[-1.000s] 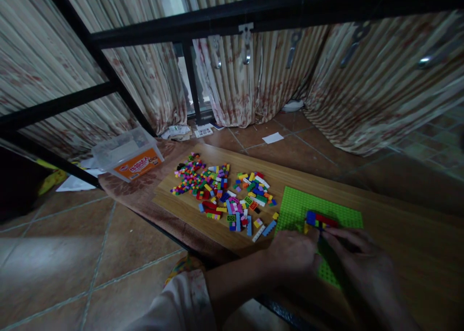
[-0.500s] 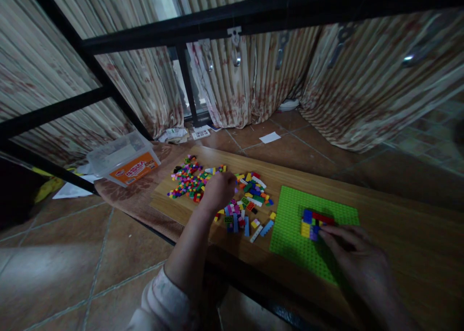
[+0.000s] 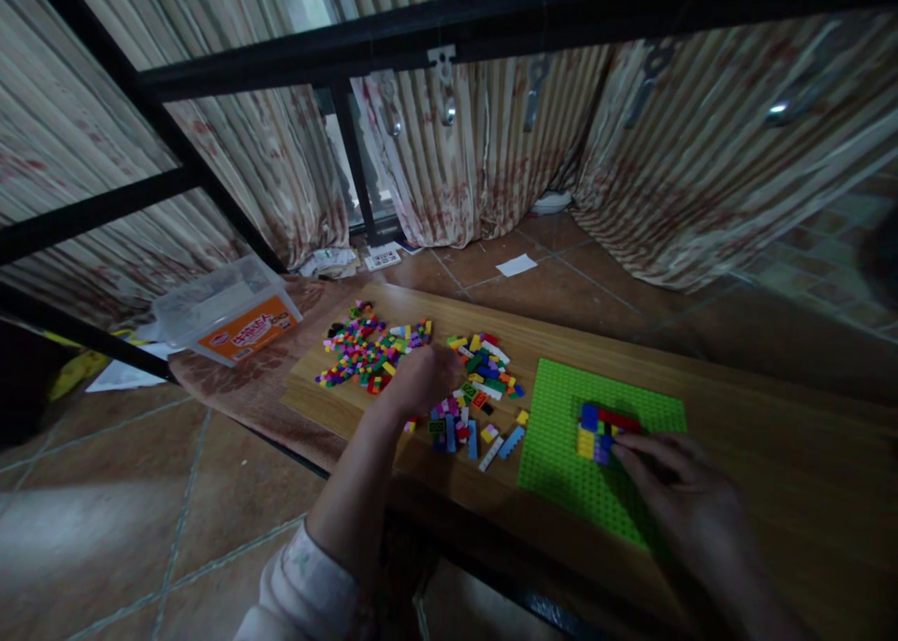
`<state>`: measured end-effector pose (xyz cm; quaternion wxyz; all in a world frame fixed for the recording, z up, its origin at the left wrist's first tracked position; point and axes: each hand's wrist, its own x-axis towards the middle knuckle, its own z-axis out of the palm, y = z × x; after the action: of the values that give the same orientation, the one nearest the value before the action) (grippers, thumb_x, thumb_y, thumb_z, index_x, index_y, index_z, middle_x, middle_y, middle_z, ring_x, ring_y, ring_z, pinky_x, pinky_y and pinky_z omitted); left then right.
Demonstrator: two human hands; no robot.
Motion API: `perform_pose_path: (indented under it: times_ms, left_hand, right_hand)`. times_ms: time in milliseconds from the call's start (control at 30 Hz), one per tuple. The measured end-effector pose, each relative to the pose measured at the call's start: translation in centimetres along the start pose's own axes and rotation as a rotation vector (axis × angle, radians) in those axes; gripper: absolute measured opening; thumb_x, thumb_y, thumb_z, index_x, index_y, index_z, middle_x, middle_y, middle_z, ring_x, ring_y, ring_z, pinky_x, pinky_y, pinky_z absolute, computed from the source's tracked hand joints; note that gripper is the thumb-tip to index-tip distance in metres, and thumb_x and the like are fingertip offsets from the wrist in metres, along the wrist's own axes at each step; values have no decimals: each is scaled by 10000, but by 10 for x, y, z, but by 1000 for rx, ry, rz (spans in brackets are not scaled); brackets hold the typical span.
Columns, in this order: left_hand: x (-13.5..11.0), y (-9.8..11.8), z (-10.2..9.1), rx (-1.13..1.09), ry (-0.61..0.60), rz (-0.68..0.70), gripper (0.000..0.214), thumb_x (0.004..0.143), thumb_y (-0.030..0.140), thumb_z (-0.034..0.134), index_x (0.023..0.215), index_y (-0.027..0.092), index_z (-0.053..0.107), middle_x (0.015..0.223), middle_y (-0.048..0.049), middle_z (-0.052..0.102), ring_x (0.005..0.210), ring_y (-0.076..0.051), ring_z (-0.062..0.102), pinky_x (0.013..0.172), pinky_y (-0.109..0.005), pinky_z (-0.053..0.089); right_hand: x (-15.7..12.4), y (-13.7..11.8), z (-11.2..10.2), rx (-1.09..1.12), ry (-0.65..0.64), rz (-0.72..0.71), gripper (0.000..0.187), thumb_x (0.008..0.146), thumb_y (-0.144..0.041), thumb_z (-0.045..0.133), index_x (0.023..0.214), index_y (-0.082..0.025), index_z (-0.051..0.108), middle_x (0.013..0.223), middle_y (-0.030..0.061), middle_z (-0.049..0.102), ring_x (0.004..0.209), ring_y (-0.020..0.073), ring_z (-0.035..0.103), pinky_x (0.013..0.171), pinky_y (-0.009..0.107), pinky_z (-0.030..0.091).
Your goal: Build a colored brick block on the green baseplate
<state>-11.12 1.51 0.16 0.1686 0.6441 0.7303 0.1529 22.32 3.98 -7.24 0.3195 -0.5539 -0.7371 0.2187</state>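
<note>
Over the heap of loose toy building bricks (image 3: 491, 365), my left hand (image 3: 427, 379) reaches down with the back of the hand towards me. Its fingertips are blurred and partly hidden, so I cannot make out whether they hold a brick. My right hand (image 3: 684, 491) pinches the near right edge of a small block of joined bricks (image 3: 587, 435), blue, yellow, red and purple. This block is over the green studded baseplate (image 3: 554, 454); whether it is pressed onto the studs I cannot tell. Smaller bricks (image 3: 357, 351) lie in a spread left of my left hand.
The wooden board (image 3: 786, 416) carries the bricks and baseplate. A clear plastic box (image 3: 228, 309) with an orange label stands at the far left on a brown cloth (image 3: 238, 402). Behind are striped curtains (image 3: 484, 154), a black metal frame (image 3: 295, 61) and a paper (image 3: 515, 265) on the floor.
My left hand has moved slightly nearer and lower over the brick heap. My right hand keeps its pinch on the brick block. The whole view has shifted a little.
</note>
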Motion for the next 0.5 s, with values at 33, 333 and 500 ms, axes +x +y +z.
perform_pose_path:
  times_ms: [33, 333, 500]
  left_hand:
    - [-1, 2, 0, -21, -27, 35, 227, 781, 194, 545, 922, 181, 722, 922, -47, 719, 827, -165, 651, 774, -241, 485]
    - [0, 6, 3, 66, -158, 108, 252, 714, 104, 560, 904, 176, 710, 863, -44, 708, 773, -167, 646, 705, -230, 467]
    - [2, 13, 3, -85, -82, 153, 180, 788, 191, 555, 905, 159, 687, 763, -30, 682, 667, -145, 611, 615, -224, 437]
  right_hand:
    - [0, 0, 0, 5, 0, 4, 418, 789, -630, 523, 857, -272, 728, 964, 55, 652, 854, 231, 636, 792, 376, 487]
    - [3, -12, -4, 107, 25, 6, 294, 812, -509, 586, 856, -257, 730, 925, 51, 660, 847, 205, 625, 790, 345, 495]
    - [8, -10, -11, 246, 215, 131, 273, 796, -470, 625, 850, -220, 721, 877, 52, 690, 822, 205, 631, 760, 344, 493]
